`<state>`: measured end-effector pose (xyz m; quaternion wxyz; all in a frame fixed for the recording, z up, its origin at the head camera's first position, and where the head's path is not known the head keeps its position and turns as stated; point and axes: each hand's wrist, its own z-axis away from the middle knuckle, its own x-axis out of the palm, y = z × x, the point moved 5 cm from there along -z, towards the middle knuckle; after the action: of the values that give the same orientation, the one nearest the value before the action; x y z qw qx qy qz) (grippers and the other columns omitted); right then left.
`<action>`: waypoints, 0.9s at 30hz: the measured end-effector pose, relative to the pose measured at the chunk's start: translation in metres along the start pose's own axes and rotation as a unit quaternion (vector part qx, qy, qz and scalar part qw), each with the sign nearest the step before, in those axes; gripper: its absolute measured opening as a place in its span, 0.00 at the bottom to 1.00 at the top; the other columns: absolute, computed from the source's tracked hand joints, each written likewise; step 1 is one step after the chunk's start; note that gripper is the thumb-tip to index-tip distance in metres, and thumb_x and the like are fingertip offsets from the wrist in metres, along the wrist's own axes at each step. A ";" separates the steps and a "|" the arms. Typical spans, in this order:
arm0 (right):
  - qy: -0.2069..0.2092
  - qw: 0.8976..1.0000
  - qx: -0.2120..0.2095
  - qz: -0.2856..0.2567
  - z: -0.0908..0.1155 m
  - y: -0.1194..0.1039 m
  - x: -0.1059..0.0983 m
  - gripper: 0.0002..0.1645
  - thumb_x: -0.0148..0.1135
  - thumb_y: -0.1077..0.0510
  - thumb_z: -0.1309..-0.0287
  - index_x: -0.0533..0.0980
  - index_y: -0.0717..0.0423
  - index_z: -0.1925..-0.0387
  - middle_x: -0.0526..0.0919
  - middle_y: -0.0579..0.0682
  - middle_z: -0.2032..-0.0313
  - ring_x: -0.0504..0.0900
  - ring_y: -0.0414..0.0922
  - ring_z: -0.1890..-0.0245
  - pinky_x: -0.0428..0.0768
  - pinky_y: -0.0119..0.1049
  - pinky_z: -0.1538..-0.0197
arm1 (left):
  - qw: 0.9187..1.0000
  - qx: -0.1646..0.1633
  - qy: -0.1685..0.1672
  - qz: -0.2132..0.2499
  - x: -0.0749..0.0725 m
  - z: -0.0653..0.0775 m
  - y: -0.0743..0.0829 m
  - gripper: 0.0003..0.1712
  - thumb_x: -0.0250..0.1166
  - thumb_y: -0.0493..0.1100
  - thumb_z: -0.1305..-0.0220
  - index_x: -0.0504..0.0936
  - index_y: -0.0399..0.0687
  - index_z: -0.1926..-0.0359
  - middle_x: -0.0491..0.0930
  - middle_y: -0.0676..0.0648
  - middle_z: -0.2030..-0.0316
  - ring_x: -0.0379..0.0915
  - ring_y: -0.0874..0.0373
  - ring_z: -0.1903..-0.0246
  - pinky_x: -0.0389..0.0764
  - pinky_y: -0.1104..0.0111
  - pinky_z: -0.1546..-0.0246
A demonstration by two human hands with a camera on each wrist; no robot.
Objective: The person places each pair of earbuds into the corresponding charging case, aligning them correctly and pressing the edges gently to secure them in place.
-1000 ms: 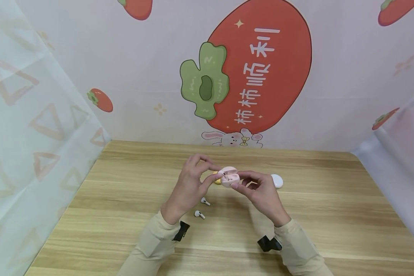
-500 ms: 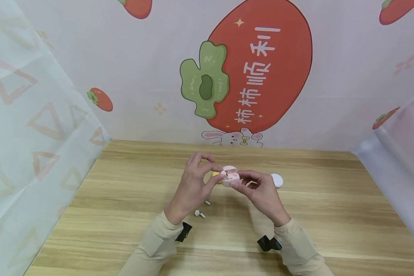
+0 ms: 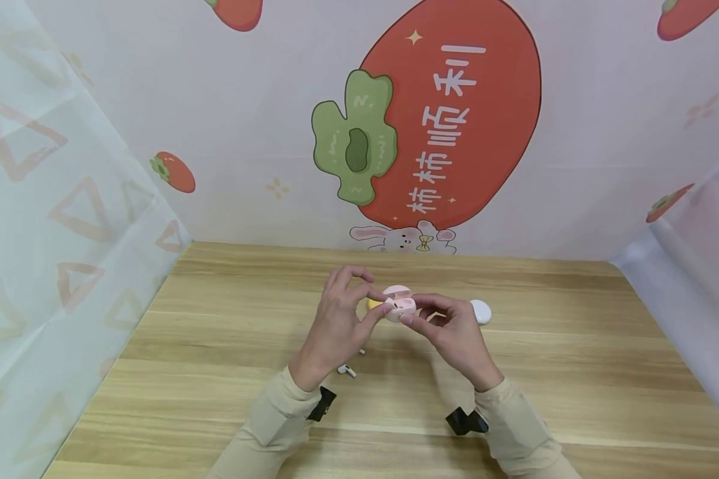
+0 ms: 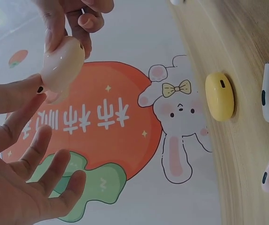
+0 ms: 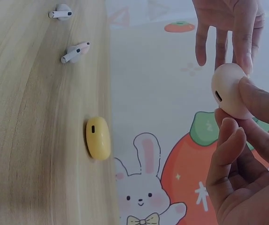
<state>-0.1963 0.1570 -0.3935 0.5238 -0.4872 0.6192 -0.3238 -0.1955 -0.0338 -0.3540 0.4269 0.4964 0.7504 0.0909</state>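
Note:
My right hand [image 3: 452,332] grips a small pink earbud case [image 3: 404,310] above the table, thumb on its near side and fingers behind. Its lid [image 3: 397,291] is raised. From the other side my left hand [image 3: 341,316] pinches an earbud [image 4: 40,89] between thumb and index finger, right at the case's opening; its other fingers are spread. In the right wrist view the case [image 5: 229,89] shows its rounded outside with a dark port. How deep the earbud sits in the case is hidden by the fingers.
On the wooden table [image 3: 216,372] lies a yellow earbud case [image 4: 220,96], below and behind the held one. A white case [image 3: 482,312] lies beyond my right hand. Loose earbuds [image 3: 347,370] lie near my left wrist. A printed cloth [image 3: 263,133] stands behind the table.
My left hand has shifted slightly right with the earbud, closer against the pink case, and now covers more of the loose earbuds on the table. The right hand stays nearly in place.

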 end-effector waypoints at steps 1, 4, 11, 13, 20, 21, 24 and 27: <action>0.001 1.000 0.000 -0.001 0.000 0.000 0.000 0.16 0.77 0.61 0.46 0.86 0.57 0.54 0.84 0.49 0.68 0.79 0.44 0.67 0.78 0.30 0.70 | 1.000 -0.001 0.000 -0.002 0.000 0.000 0.000 0.06 0.77 0.38 0.43 0.88 0.44 0.65 0.76 0.42 0.52 0.70 0.44 0.48 0.71 0.48 0.45; 0.002 1.000 0.000 -0.004 0.000 0.000 0.000 0.16 0.77 0.62 0.46 0.86 0.58 0.55 0.84 0.50 0.68 0.78 0.44 0.68 0.78 0.30 0.70 | 1.000 -0.004 -0.001 -0.002 0.000 0.000 0.000 0.06 0.77 0.38 0.43 0.89 0.44 0.65 0.76 0.43 0.52 0.69 0.45 0.48 0.71 0.50 0.45; 0.003 1.000 -0.003 -0.008 0.000 0.001 0.001 0.16 0.77 0.62 0.46 0.86 0.59 0.55 0.83 0.51 0.68 0.77 0.44 0.68 0.76 0.29 0.71 | 1.000 -0.011 -0.006 0.013 0.001 0.000 -0.002 0.05 0.77 0.36 0.43 0.89 0.43 0.65 0.76 0.41 0.52 0.69 0.44 0.47 0.71 0.49 0.45; 0.002 1.000 -0.003 -0.008 0.000 0.001 0.001 0.16 0.77 0.61 0.46 0.86 0.59 0.55 0.83 0.52 0.69 0.77 0.44 0.68 0.76 0.29 0.71 | 1.000 -0.015 -0.008 0.015 0.002 0.000 -0.003 0.04 0.76 0.36 0.42 0.89 0.43 0.65 0.76 0.42 0.52 0.69 0.44 0.47 0.71 0.49 0.45; 0.002 1.000 -0.001 -0.008 0.000 0.001 0.001 0.16 0.77 0.61 0.46 0.86 0.59 0.54 0.83 0.52 0.68 0.77 0.45 0.67 0.76 0.30 0.70 | 0.999 -0.032 -0.020 0.016 0.002 0.000 -0.004 0.05 0.76 0.37 0.42 0.90 0.43 0.64 0.76 0.41 0.52 0.69 0.43 0.46 0.71 0.48 0.44; 0.002 1.000 -0.001 -0.008 0.000 0.001 0.001 0.16 0.77 0.61 0.46 0.86 0.59 0.54 0.83 0.52 0.68 0.77 0.45 0.67 0.76 0.30 0.70 | 0.999 -0.035 -0.022 0.015 0.002 0.000 -0.003 0.05 0.76 0.37 0.41 0.90 0.44 0.63 0.76 0.42 0.52 0.69 0.44 0.46 0.71 0.48 0.44; 0.001 1.000 -0.002 -0.007 0.000 0.001 0.000 0.16 0.77 0.61 0.45 0.86 0.60 0.54 0.83 0.51 0.67 0.78 0.44 0.67 0.77 0.30 0.70 | 0.999 -0.043 -0.029 0.014 0.001 0.000 -0.003 0.05 0.76 0.39 0.41 0.90 0.44 0.63 0.76 0.42 0.52 0.69 0.44 0.46 0.71 0.48 0.44; 0.000 1.000 -0.003 -0.002 -0.001 0.001 0.000 0.16 0.77 0.61 0.45 0.86 0.59 0.54 0.84 0.50 0.67 0.78 0.44 0.67 0.77 0.30 0.70 | 0.998 -0.051 -0.035 0.013 -0.002 0.000 -0.005 0.07 0.76 0.41 0.40 0.90 0.45 0.62 0.77 0.43 0.52 0.70 0.46 0.45 0.72 0.49 0.45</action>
<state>-0.1974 0.1574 -0.3945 0.5220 -0.4901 0.6189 -0.3230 -0.1986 -0.0375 -0.3556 0.4765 0.4870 0.7226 0.1168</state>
